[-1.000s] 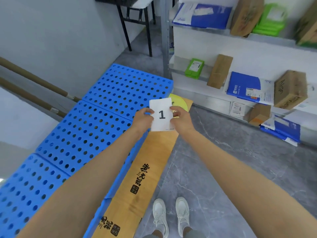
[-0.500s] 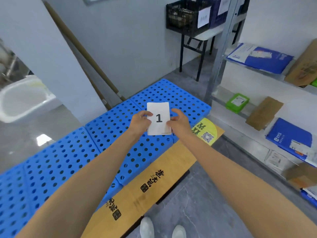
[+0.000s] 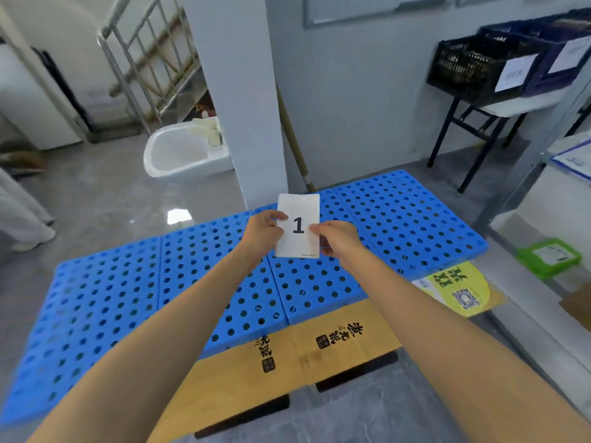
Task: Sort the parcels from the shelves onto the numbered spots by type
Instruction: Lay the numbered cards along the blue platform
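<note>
A white card point(image 3: 298, 212) printed with a black "1" is held upright in front of me. My left hand point(image 3: 263, 232) pinches its left edge and my right hand point(image 3: 338, 240) pinches its right edge. The card hovers above a row of blue perforated plastic pallets point(image 3: 192, 276) on the floor. At the far right a shelf unit point(image 3: 524, 225) shows a green parcel point(image 3: 547, 258) on a low shelf and a blue-and-white parcel point(image 3: 575, 159) above it.
Flattened brown cardboard point(image 3: 287, 369) with a yellow label point(image 3: 460, 287) lies along the pallets' near edge. A grey pillar point(image 3: 243, 91) stands behind the pallets. Black crates point(image 3: 473, 65) sit on a table at the back right. A white basin point(image 3: 182, 151) is back left.
My view has swung left, from the parcel shelves toward the pallets and pillar. Both hands kept their hold on the numbered card, which stays in front of me.
</note>
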